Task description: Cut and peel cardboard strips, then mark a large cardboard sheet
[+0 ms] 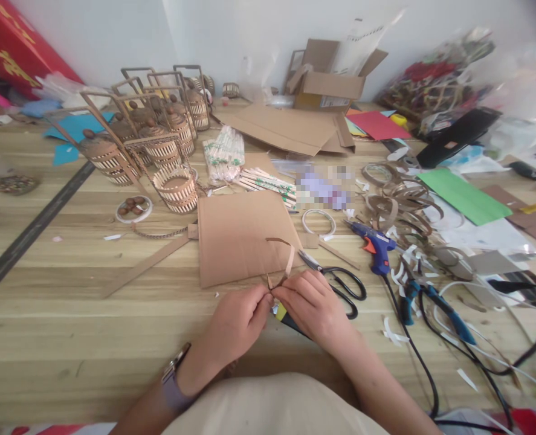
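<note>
My left hand [238,323] and my right hand [310,305] meet near the table's front edge, fingers pinched together on a thin brown cardboard strip [289,257]. The strip loops up from my fingertips over a flat cardboard sheet [240,238]. A watch is on my left wrist. Black-handled scissors [340,287] lie just right of my right hand. Under my hands, something black with a yellow part [280,312] peeks out.
A blue glue gun [375,244] and blue-handled pliers [435,302] with cables lie at right. Several small cardboard lanterns [159,142] stand at back left. Chopstick packs [225,154], coiled cardboard strips [399,202], coloured paper and an open box [329,75] fill the back.
</note>
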Action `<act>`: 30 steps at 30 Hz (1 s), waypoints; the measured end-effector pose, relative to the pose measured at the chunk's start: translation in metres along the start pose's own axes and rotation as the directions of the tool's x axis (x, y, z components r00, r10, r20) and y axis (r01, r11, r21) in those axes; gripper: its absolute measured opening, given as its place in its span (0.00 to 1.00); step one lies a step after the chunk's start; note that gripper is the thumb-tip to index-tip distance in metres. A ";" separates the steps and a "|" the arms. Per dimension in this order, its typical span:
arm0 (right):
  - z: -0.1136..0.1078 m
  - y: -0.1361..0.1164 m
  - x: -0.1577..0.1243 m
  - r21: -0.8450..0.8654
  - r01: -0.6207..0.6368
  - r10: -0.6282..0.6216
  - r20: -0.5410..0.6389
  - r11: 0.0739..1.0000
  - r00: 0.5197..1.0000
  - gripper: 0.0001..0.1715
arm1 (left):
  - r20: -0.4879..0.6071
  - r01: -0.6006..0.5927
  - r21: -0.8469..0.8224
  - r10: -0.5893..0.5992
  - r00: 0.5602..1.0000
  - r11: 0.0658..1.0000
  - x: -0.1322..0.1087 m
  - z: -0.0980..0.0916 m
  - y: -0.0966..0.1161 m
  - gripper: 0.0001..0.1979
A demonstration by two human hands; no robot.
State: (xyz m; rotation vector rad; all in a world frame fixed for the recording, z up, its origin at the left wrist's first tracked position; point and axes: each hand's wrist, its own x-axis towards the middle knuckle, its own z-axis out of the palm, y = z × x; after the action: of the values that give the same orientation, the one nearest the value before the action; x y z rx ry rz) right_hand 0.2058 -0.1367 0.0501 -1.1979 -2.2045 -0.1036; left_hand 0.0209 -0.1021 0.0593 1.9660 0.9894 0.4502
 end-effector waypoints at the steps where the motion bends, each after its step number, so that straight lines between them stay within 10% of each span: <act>1: 0.000 0.000 0.000 0.001 -0.002 0.002 0.001 1.000 1.000 0.08 | 0.002 0.001 -0.006 -0.001 1.000 1.000 0.000 -0.001 0.000 0.18; 30: -0.001 -0.001 0.003 0.096 -0.097 0.100 -0.024 0.991 0.995 0.09 | -0.006 -0.007 -0.065 0.007 1.000 0.998 0.000 0.002 -0.001 0.17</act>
State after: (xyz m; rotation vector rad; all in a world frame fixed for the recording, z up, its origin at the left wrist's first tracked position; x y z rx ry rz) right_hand 0.2041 -0.1358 0.0528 -1.2424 -2.0974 0.0234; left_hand 0.0218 -0.1036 0.0574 1.9111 0.9601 0.4860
